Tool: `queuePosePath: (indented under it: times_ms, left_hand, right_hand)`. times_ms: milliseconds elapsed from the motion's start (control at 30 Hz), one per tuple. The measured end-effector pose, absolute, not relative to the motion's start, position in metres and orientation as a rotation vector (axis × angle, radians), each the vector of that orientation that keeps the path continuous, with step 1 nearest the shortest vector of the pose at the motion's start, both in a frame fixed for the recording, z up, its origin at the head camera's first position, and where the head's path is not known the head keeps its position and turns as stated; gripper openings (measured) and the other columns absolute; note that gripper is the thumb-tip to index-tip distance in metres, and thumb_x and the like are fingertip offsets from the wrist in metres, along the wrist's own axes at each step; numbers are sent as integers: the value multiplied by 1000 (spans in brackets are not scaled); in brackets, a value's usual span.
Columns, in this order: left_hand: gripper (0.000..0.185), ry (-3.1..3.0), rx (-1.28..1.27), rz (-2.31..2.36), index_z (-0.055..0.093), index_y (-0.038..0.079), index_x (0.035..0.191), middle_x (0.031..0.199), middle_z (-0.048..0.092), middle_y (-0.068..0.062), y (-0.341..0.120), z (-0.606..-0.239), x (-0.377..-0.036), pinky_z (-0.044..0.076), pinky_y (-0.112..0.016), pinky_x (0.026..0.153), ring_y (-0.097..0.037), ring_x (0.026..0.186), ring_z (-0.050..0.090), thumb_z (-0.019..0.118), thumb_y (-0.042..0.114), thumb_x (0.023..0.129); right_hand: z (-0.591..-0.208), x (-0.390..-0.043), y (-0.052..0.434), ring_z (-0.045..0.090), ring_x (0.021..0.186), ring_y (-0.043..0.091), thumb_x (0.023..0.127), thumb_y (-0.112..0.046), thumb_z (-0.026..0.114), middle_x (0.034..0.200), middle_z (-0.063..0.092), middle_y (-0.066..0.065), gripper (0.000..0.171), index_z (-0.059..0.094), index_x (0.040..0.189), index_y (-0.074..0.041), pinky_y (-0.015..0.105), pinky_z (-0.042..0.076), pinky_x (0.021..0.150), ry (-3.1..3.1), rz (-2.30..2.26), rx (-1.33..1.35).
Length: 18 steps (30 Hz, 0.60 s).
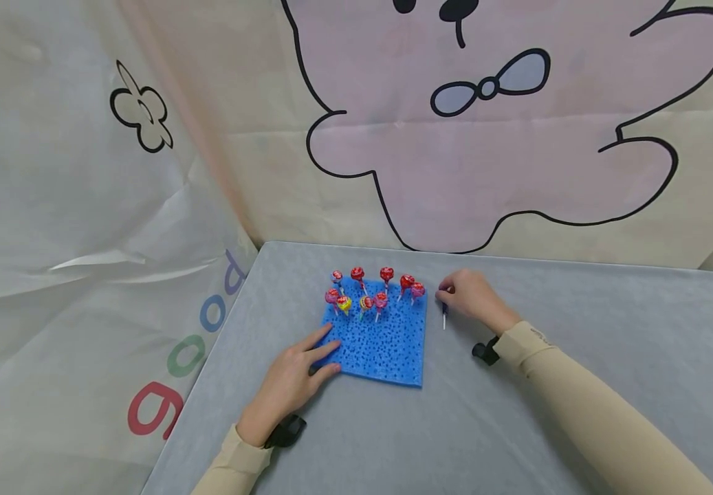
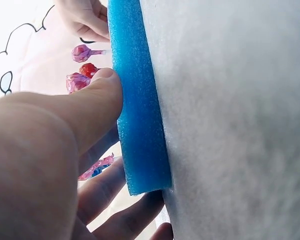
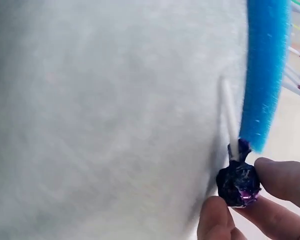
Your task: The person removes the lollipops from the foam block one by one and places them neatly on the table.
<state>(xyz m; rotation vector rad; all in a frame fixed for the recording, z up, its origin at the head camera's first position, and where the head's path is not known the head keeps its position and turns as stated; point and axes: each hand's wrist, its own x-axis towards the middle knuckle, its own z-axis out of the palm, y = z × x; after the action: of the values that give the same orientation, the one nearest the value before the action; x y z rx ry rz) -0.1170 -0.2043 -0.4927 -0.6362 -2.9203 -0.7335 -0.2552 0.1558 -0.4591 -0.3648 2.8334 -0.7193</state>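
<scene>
Nine lollipops [image 1: 380, 300] stood planted along the foam pad's [image 1: 387, 347] far edge. Right hand [image 1: 470, 294] pinched a purple lollipop [image 3: 238, 184] just right of the pad, unplanted. Left hand [image 1: 291, 378], fingers spread, pressed its near-left corner onto the counter [image 1: 579, 330].

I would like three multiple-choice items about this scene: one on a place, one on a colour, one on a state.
1. Where does the left hand rest?
A. on the near left corner of the foam pad
B. on the far right corner of the pad
C. on the cloth wall

2. What colour is the wrapper of the lollipop at the right hand?
A. yellow
B. dark purple
C. green

3. How is that lollipop?
A. stuck upright in the pad
B. pinched at its head, stick lying on the table beside the pad
C. lying alone, far from the hand

Answers: 1 A, the head view shows fingers on that corner. 2 B, the right wrist view shows the dark purple wrapper. 3 B, fingertips grip its head.
</scene>
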Motion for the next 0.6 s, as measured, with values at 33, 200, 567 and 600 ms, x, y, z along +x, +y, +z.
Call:
queuePosePath:
  times_ms: [33,200,567,600]
  left_hand:
    - [51,-2917,-636,-735,67,21,142,161,49,-5,-204,-493,-117,53,-49,109,-30,140,57,74,42,96]
    - [51,-2920,-625,-742,67,21,142,161,49,-5,-204,-492,-116,52,-50,109,-30,141,57,75,42,96]
    - [51,-2925,-625,-743,67,21,142,161,49,-5,-204,-492,-116,51,-50,110,-30,141,56,74,43,96]
    - [51,-2926,-623,-742,67,21,142,161,49,-4,-204,-492,-116,51,-50,110,-30,141,56,74,43,96]
  right_hand:
    - [-461,-255,155,64,83,24,100,-17,67,104,76,17,25,78,114,1,36,59,75,2831,-715,-360]
    - [-463,-253,154,64,86,27,101,-18,67,107,75,19,27,77,117,2,39,60,78,2834,-719,-334]
    - [-459,-248,153,65,89,28,102,-21,66,108,74,21,32,74,121,3,43,60,82,2840,-751,-316]
    - [-458,-247,153,65,90,29,102,-21,66,109,73,22,33,73,122,4,44,59,83,2841,-760,-319]
